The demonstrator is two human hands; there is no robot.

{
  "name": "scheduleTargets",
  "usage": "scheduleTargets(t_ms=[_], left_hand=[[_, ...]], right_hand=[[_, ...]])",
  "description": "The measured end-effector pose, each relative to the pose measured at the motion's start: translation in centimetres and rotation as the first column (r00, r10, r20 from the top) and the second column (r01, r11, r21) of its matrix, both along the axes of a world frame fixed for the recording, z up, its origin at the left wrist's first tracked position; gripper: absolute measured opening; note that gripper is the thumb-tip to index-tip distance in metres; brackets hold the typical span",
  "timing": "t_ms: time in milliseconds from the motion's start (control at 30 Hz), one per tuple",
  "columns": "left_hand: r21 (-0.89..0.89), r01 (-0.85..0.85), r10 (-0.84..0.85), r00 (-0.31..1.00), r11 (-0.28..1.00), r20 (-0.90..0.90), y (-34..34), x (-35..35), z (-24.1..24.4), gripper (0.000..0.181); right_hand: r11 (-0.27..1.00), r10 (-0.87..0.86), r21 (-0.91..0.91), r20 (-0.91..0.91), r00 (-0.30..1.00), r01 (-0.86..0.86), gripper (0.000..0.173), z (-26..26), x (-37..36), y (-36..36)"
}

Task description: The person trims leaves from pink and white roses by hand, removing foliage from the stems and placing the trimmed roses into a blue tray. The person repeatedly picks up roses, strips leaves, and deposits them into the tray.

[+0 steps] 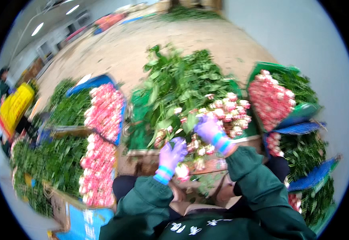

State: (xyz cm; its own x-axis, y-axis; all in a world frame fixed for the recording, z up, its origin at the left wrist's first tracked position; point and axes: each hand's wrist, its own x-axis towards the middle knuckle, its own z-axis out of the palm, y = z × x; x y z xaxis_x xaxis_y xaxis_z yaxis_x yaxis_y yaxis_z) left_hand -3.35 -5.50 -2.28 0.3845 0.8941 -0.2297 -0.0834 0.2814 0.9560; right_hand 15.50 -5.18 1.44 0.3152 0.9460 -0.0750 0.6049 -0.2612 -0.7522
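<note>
Cut roses with pink and white heads (230, 111) and leafy green stems (186, 75) lie in a heap on a green sheet (140, 123) before me. My left hand (173, 153), in a purple glove, is at the near edge of the heap; a pink and white rose (182, 172) hangs just below it, and whether the fingers hold its stem is blurred. My right hand (209, 129), gloved likewise, reaches in among the rose heads at the middle of the heap. Its fingertips are partly hidden by leaves and blooms, so its grip does not show.
Packed pink roses (102, 111) stand at the left in blue-lined holders, with more bunches (270, 99) in green and blue wraps at the right. A person (5, 81) is at the far left by a yellow sack (17, 106). Green cuttings (189, 14) lie on the floor behind.
</note>
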Motion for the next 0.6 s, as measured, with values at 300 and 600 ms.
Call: scheduleTargets(t_ms=[300,600], left_hand=[[0.09,-0.266,0.242,0.947,0.96,0.212,5.4,-4.8,6.1,0.031],[0.538,-0.477,0.51,0.854,0.695,0.099,10.4,-11.8,8.6,0.042]], right_hand=[[0.987,0.152,0.11,-0.354,0.923,-0.121,0.024,-8.4,7.6,-5.9],[0.798,0.358,-0.565,0.164,0.919,-0.209,0.024,-21.4,3.2,-9.7]])
